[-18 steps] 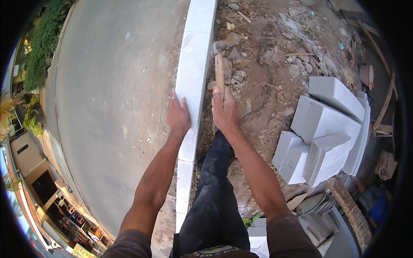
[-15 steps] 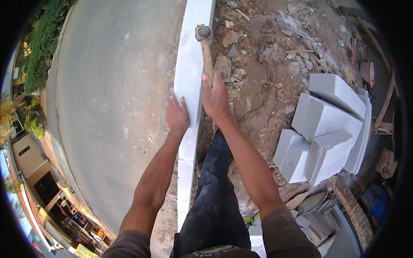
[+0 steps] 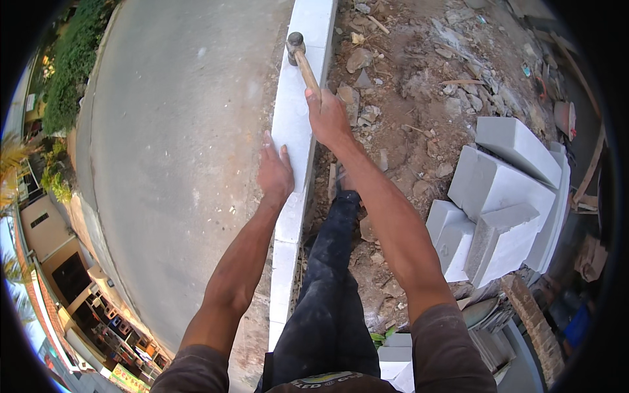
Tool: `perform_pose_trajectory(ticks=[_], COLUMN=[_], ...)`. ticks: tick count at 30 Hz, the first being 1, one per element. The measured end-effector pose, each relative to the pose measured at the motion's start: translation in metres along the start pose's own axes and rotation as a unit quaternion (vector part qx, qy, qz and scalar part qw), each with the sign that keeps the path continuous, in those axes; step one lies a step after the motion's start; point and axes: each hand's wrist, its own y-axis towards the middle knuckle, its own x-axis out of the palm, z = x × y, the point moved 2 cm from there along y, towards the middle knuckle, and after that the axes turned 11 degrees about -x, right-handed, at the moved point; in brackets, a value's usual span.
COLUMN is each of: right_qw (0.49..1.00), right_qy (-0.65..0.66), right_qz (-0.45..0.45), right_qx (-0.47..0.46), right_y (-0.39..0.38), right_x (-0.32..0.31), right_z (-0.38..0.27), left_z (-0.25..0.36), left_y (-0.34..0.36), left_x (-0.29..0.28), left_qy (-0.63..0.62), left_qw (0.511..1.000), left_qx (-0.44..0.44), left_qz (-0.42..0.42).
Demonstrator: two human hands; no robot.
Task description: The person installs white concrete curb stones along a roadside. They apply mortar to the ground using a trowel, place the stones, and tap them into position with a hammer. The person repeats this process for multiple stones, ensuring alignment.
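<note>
Green hedge [image 3: 75, 78] beside grey pavement [image 3: 170, 131]; stones [image 3: 359, 60] on brown soil [image 3: 409, 154]; bucket [image 3: 564, 118] farther right.

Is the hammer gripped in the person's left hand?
No, the right hand grips the wooden-handled hammer, while the left hand is at the left edge of the white block row.

Grey pavement [image 3: 170, 170], green hedge [image 3: 77, 65] beyond

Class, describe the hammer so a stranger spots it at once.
Find the row of white blocks beside the grey road. Along its far stretch, the right hand holds the hammer. Only it pairs a wooden handle with a dark, rounded head.
</note>
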Motion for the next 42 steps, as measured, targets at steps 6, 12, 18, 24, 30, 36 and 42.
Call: perform_pose_trajectory(ticks=[6,12,18,24,30,36,42], right_qw=[0.984,0.994,0.997,0.996,1.000,0.994,0.996], right_qy=[0.039,-0.096,-0.067,-0.052,0.003,-0.044,0.035], right_qz=[0.148,-0.019,-0.010,-0.043,-0.007,-0.093,-0.074], right_qx=[-0.090,0.046,0.046,0.050,-0.025,0.027,-0.046], right_y=[0.054,0.100,0.098,0.096,-0.008,-0.041,-0.095], right_x=[-0.019,-0.007,-0.003,-0.012,-0.024,-0.010,-0.026], right_z=[-0.047,0.008,0.019,0.010,-0.016,0.006,-0.019], left_z=[-0.004,0.007,0.007,0.005,0.005,0.006,0.003], left_y=[0.002,-0.003,-0.004,-0.001,0.000,-0.002,0.000], left_x=[0.000,-0.004,-0.011,-0.005,-0.007,-0.005,-0.006], left_qy=[-0.002,-0.007,0.002,-0.003,-0.005,0.004,-0.021], left_qw=[1.000,0.999,0.999,1.000,1.000,1.000,0.999], left_qx=[0.018,-0.012,-0.016,0.000,0.006,-0.001,0.034], left_qz=[0.000,-0.037,-0.041,-0.029,-0.018,-0.025,-0.004])
